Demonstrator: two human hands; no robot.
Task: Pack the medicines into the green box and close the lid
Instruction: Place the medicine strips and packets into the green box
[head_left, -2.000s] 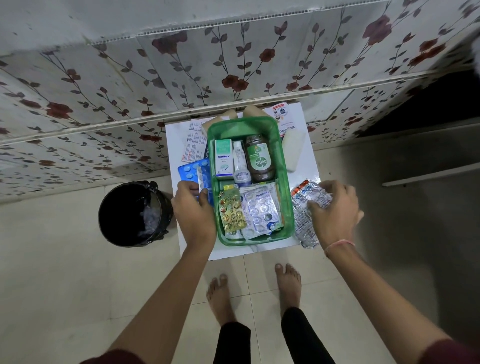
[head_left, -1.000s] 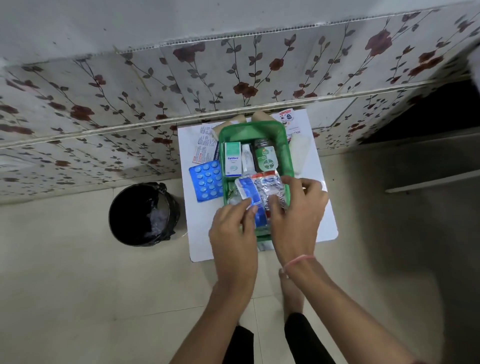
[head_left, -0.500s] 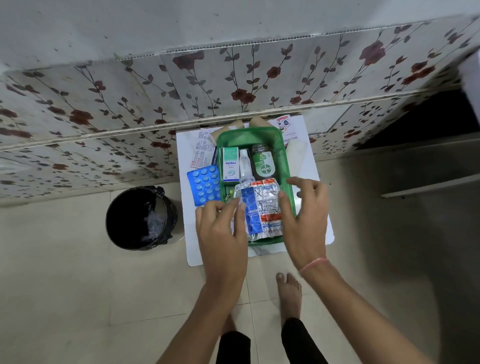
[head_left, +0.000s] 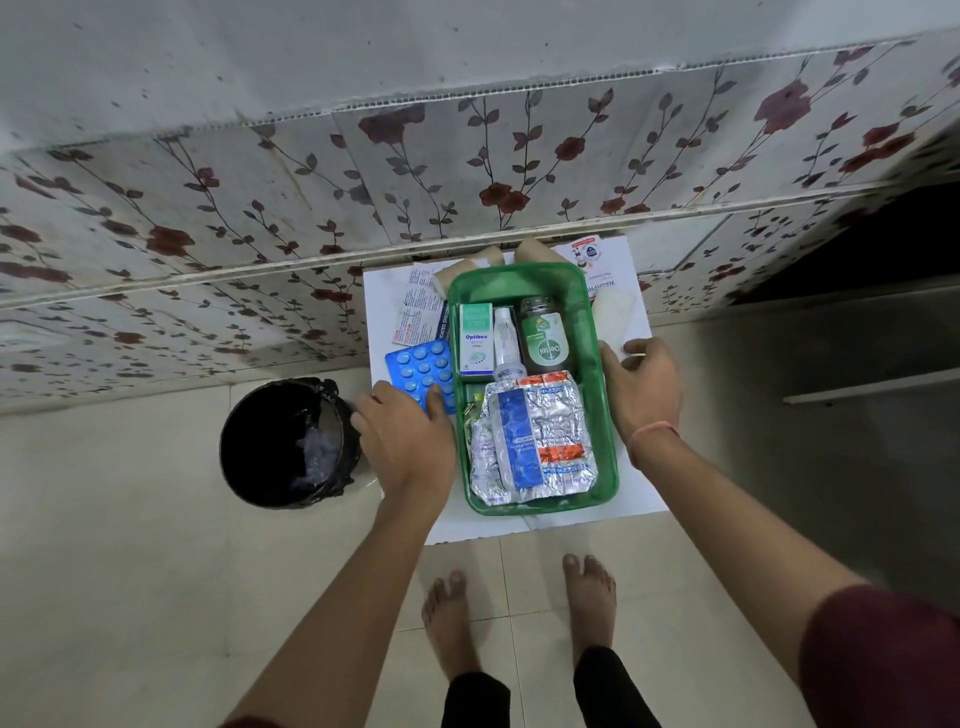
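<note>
- Your left hand (head_left: 404, 435) lies open on blue strip (head_left: 422, 375), no pinch yet; it may slide off table (head_left: 644, 499).
- Right hand (head_left: 640, 385) open, empty beside box (head_left: 597, 374).

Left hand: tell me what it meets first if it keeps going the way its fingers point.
The left hand points at the blue blister pack; its fingertips look already on the near edge, though contact is unclear.

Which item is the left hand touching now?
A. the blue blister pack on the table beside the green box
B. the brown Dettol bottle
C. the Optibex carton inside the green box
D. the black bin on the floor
A: the left hand rests its fingertips on the near edge of the blue blister pack, which lies on the table left of the green box.
</note>
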